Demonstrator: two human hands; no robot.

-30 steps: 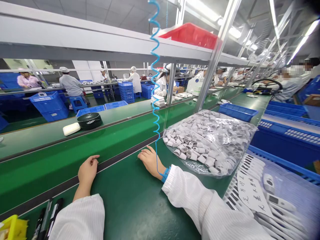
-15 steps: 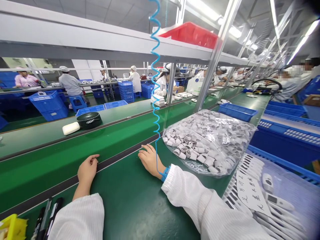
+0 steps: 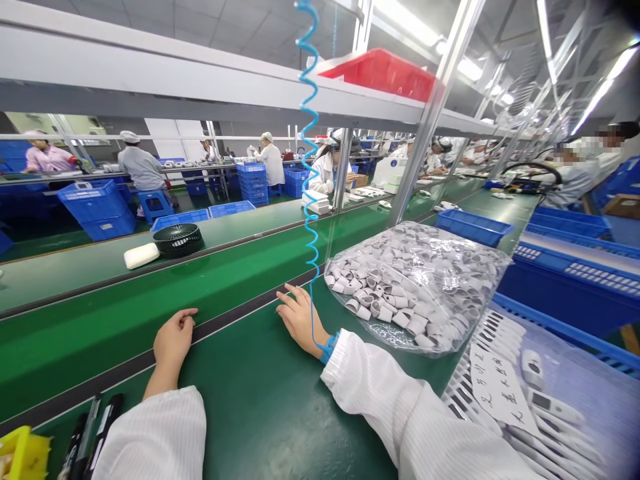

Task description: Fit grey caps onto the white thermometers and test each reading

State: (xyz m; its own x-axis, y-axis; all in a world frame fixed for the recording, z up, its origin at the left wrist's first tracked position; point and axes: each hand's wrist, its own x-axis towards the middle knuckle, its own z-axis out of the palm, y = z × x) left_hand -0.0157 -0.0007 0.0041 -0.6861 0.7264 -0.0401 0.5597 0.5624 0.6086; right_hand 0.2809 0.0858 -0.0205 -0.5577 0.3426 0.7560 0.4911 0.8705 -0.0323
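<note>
My right hand (image 3: 301, 320) lies on the green worktop (image 3: 260, 407) by the dark edge strip, its fingers spread and nothing in them. A blue wrist strap (image 3: 330, 345) circles that wrist, and a coiled blue cord (image 3: 311, 180) runs up from it. Over the strip on the left is my left hand (image 3: 173, 339), empty, its index finger stretched out and the other fingers loosely bent, partly hidden. Just right of my right hand sits a clear plastic bag (image 3: 415, 287) full of light grey, hollow plastic caps.
Pens (image 3: 90, 433) and a yellow bin (image 3: 25, 453) lie at lower left. White thermometer-like devices (image 3: 555, 407) under a handwritten paper (image 3: 500, 387) are at lower right. A green conveyor belt (image 3: 115, 340) crosses ahead. Beyond it are a black round grille (image 3: 177, 240) and co-workers.
The fingers of my right hand have lifted and spread slightly. My left hand stays almost where it was. The view has shifted a little.
</note>
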